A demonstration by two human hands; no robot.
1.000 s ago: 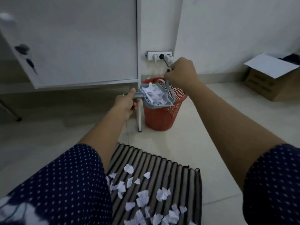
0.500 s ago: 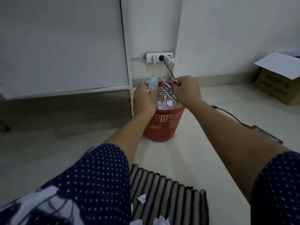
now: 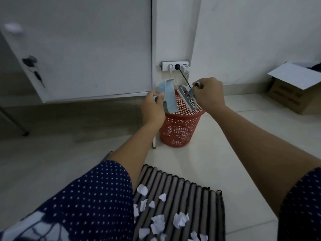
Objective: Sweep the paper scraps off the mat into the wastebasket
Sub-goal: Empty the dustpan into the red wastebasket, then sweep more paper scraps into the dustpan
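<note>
My left hand [image 3: 152, 108] grips the handle of a light blue dustpan [image 3: 167, 94], tipped up on edge over the near rim of the red mesh wastebasket [image 3: 180, 129]. My right hand [image 3: 209, 95] holds a small grey brush [image 3: 186, 98] above the basket's opening. White scraps show through the mesh low inside the basket. Several white paper scraps [image 3: 180, 220] still lie on the black-and-white striped mat [image 3: 196, 199] at the bottom of the view.
A white cabinet door [image 3: 83, 49] and a thin white leg [image 3: 154, 141] stand just left of the basket. A wall socket strip [image 3: 174, 66] with cables sits behind it. An open cardboard box [image 3: 295, 89] rests at the right on the tiled floor.
The dustpan went from level and full of scraps above the basket to tipped on edge; the scraps dropped in. The brush came down over the opening.
</note>
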